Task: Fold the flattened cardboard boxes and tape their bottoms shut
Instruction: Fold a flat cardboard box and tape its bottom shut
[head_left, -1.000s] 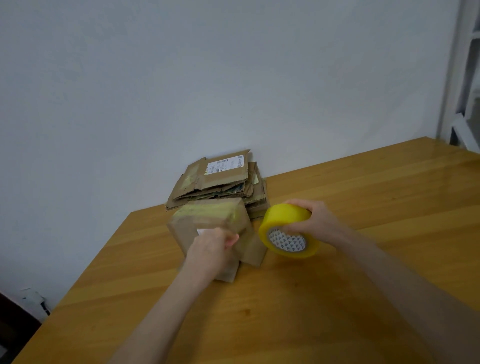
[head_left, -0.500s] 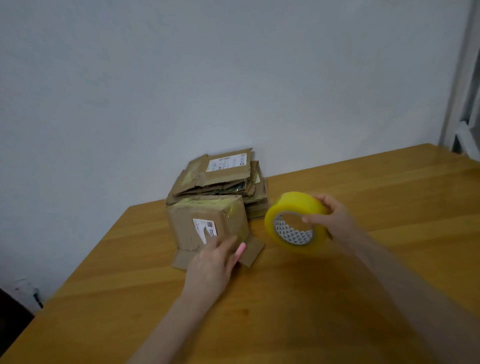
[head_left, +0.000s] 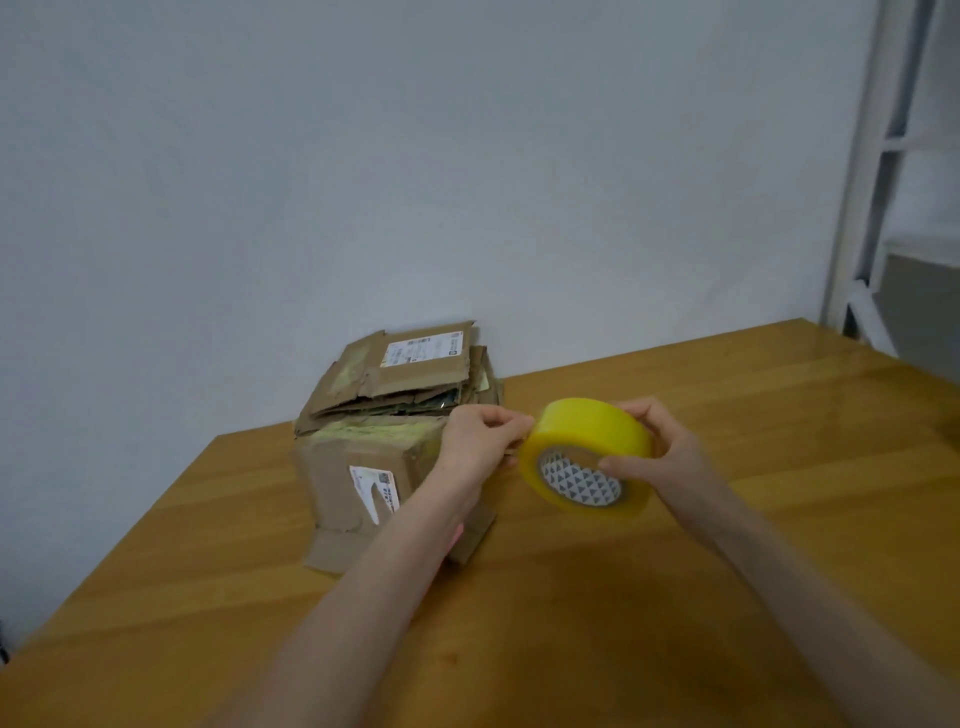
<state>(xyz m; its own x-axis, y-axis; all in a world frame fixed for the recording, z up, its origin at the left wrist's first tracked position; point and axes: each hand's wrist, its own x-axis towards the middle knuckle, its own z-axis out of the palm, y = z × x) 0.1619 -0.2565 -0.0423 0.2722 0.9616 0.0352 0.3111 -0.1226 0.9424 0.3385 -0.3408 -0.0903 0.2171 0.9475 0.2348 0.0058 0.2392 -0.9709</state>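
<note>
A folded brown cardboard box (head_left: 358, 478) with a white label stands upside down on the wooden table (head_left: 675, 597), its lower flaps splayed out. Behind it against the wall lies a stack of flattened cardboard boxes (head_left: 410, 371). A roll of yellow tape (head_left: 587, 457) is held above the table, right of the box. My right hand (head_left: 654, 457) grips the roll, with the thumb at its core. My left hand (head_left: 483, 441) pinches at the roll's left edge, in front of the box's right corner.
The table's left edge runs diagonally at the lower left, with a dark object on the floor beyond it. A white metal frame (head_left: 872, 171) stands past the table's far right corner. A plain white wall backs the table.
My left hand has left the box and risen to the tape roll's edge. My right hand has lifted and turned the roll. The box stands where it was set down.
</note>
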